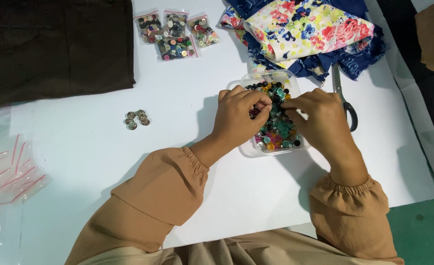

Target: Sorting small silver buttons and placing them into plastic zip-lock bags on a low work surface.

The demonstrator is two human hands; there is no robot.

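Both hands are working over the clear plastic tub (247, 80) of mixed buttons (279, 128), which is sitting near the middle of the white table (227, 191). The left hand (237, 116) is curled with thumb and fingers pinching together right at the edge of the pile, probably on a single button, though it's too small to actually make out. The right hand (321, 118) is arched over the right side of the tub with its fingertips digging into the buttons; I can't tell if it's gripping anything or just sifting.

Stuff that looks risky to me:

- The tub is light and shallow, and both hands are pressing in from opposite sides. One wrist catching the rim could tip it and send buttons rolling across the table.
- A small button pinched between fingertips could easily be slipping out and bouncing off somewhere.
- The scissors (343, 100) are lying just beside the right hand, handle toward the wrist, blades poking under the floral fabric (305, 29). A sideways sweep could be knocking into them.
- The little heap of silver buttons (137, 119) is sitting loose and well apart to the left, so a dragging left sleeve (163, 191) could scatter it.

The bagged buttons (175, 34) near the top and the empty zip bags (8, 172) at the far left are looking well out of harm's way.
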